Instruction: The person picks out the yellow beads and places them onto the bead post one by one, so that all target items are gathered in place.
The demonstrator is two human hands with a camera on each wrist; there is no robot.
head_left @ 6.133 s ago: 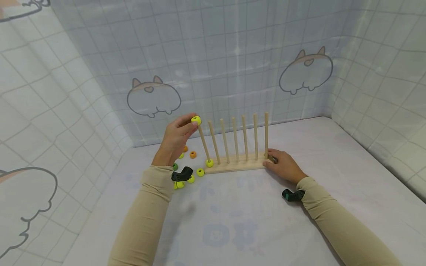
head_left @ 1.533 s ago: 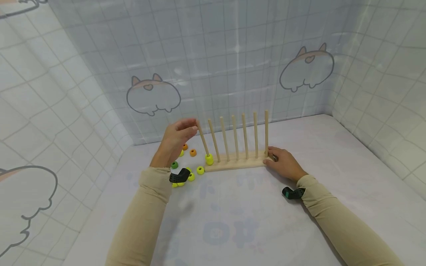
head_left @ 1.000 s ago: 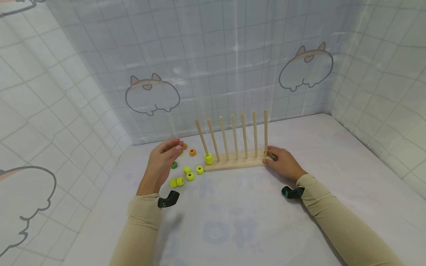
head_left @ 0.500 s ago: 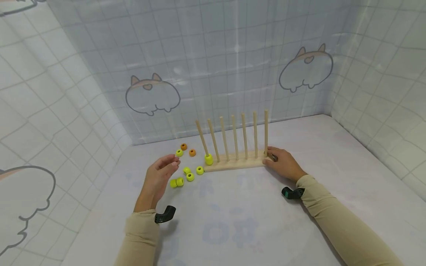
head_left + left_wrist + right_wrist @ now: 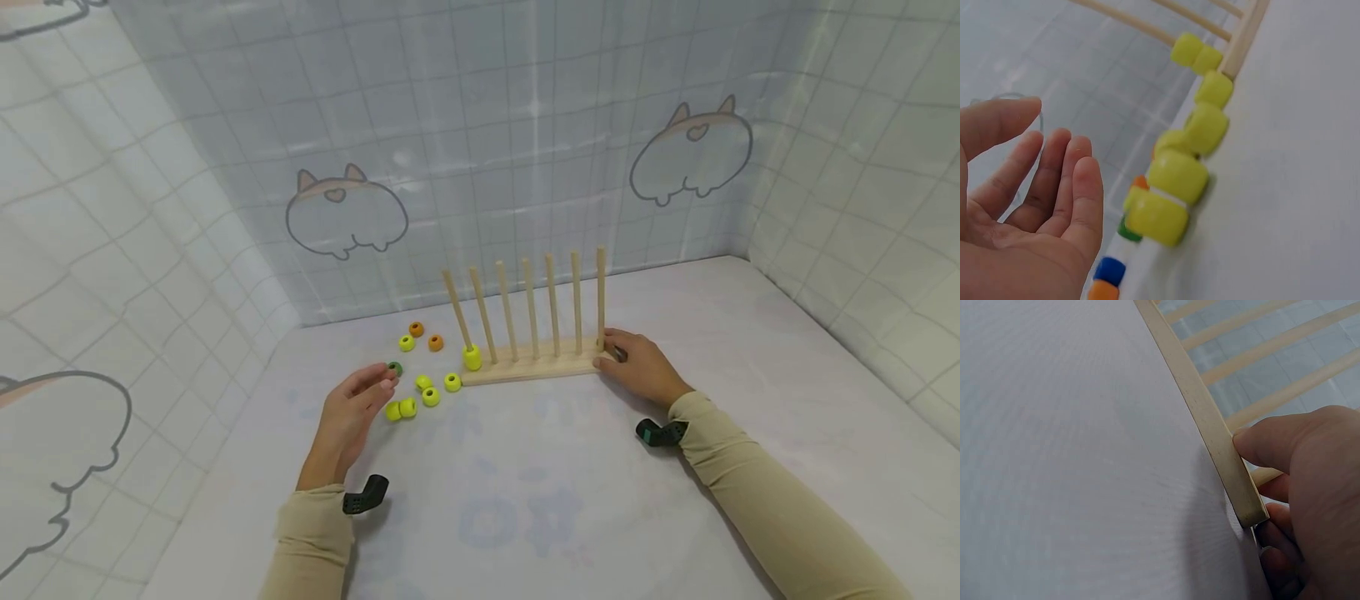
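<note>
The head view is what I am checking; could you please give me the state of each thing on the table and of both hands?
Wooden peg rack: standing, pegs up
Leftmost peg: two yellow beads stacked at its foot
Other six pegs: bare
Other yellow beads: loose
Orange beads: loose
Green bead: loose, partly hidden
Left hand: empty, relaxed
Right hand: gripping the rack's right end

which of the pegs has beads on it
The leftmost peg in the head view, at the end of the wooden base away from the right hand: two yellow beads sit stacked at its foot, while the other six pegs are bare.
</note>
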